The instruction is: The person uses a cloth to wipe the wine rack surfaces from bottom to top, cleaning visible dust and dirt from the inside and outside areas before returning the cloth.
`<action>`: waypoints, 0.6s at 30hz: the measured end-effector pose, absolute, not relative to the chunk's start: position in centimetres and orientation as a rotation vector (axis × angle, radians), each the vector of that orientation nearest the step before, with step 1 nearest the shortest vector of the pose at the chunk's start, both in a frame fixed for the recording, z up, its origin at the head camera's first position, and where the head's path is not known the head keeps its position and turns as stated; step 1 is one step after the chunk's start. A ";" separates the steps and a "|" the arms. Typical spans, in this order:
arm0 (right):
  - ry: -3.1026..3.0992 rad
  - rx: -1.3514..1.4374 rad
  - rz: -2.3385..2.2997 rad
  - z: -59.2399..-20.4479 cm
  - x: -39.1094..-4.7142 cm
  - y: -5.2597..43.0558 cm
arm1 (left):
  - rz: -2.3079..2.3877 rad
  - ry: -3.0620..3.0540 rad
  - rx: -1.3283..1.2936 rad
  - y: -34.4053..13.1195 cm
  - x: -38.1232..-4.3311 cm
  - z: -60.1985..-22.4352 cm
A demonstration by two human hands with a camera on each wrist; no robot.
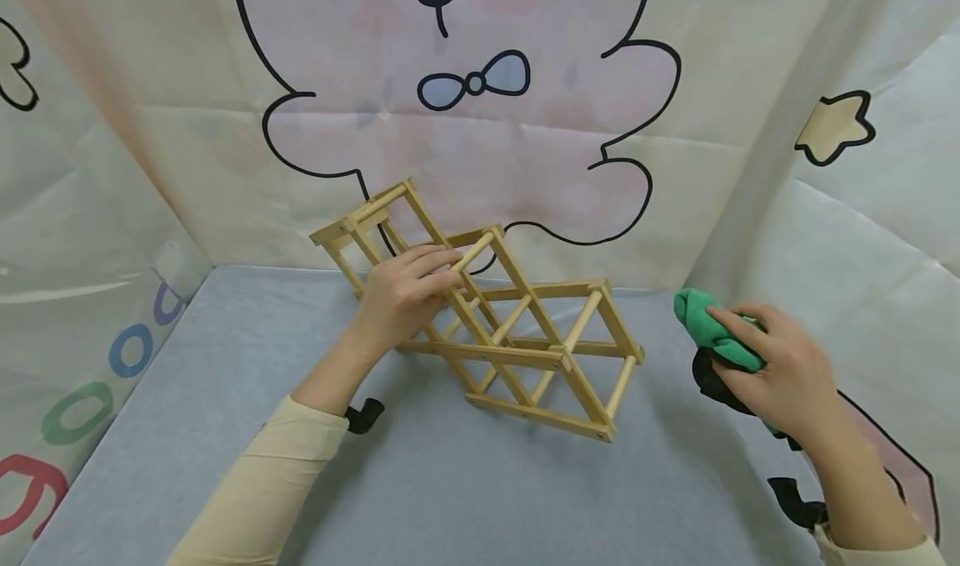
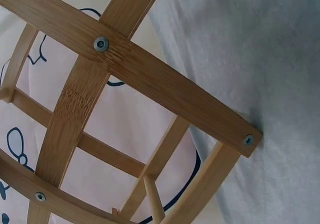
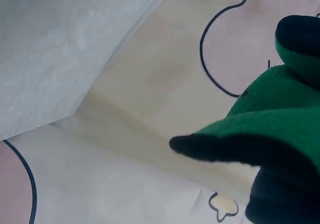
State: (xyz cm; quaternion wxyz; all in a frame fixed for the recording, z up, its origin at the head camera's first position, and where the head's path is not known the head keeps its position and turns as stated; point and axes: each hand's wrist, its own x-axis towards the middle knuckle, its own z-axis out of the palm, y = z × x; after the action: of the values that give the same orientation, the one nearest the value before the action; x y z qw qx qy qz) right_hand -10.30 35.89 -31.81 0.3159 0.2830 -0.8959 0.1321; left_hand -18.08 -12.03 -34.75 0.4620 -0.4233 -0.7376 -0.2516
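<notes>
My left hand (image 1: 408, 291) grips a folding wooden rack (image 1: 487, 353) of crossed slats and round dowels, with its fingers over the upper bars. The rack is unfolded and tilted, its left end higher and its right end low over the table. Close up in the left wrist view, screws join the flat slats (image 2: 150, 78). Off to the right, well apart from the rack, my right hand (image 1: 787, 374) holds a bunched green and black work glove (image 1: 705, 320). Black finger ends of the glove (image 3: 270, 124) stick out in the right wrist view.
A pale blue cloth (image 1: 247, 358) covers the table. Behind it hangs a printed curtain (image 1: 555, 157) with a cartoon animal, and more printed sheets close in the left and right sides. A black curved piece (image 1: 365, 416) shows beside the left wrist, another (image 1: 797, 503) beside the right.
</notes>
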 end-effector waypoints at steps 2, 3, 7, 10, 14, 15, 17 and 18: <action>-2.321 0.782 0.373 -32.1 -10.1 35.4 | -0.623 -1.820 -1.038 -12.3 -18.1 -34.9; -2.306 0.792 0.388 -32.3 -10.0 35.1 | -0.627 -1.825 -1.035 -12.4 -18.1 -35.0; -2.306 0.817 0.457 -32.5 -9.2 34.0 | -0.653 -1.858 -1.016 -12.4 -17.8 -35.1; -2.294 0.847 0.507 -32.7 -8.7 33.4 | -0.666 -1.880 -0.988 -12.5 -17.4 -35.2; -2.257 0.881 0.538 -33.0 -8.3 32.8 | -0.676 -1.882 -0.954 -12.6 -16.7 -35.4; -2.256 0.885 0.543 -33.1 -8.2 32.7 | -0.681 -1.876 -0.948 -12.6 -16.5 -35.4; -2.239 0.890 0.540 -33.2 -8.0 32.5 | -0.693 -1.860 -0.937 -12.6 -16.2 -35.5; -2.235 0.887 0.530 -33.3 -7.9 32.4 | -0.700 -1.849 -0.930 -12.6 -16.1 -35.6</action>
State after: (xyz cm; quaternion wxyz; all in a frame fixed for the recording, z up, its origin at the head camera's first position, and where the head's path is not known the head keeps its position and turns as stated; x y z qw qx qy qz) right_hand -7.90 32.40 -33.28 0.3334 0.3398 -0.8557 0.2028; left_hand -16.07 -12.62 -35.61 0.4602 -0.3779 -0.7513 -0.2846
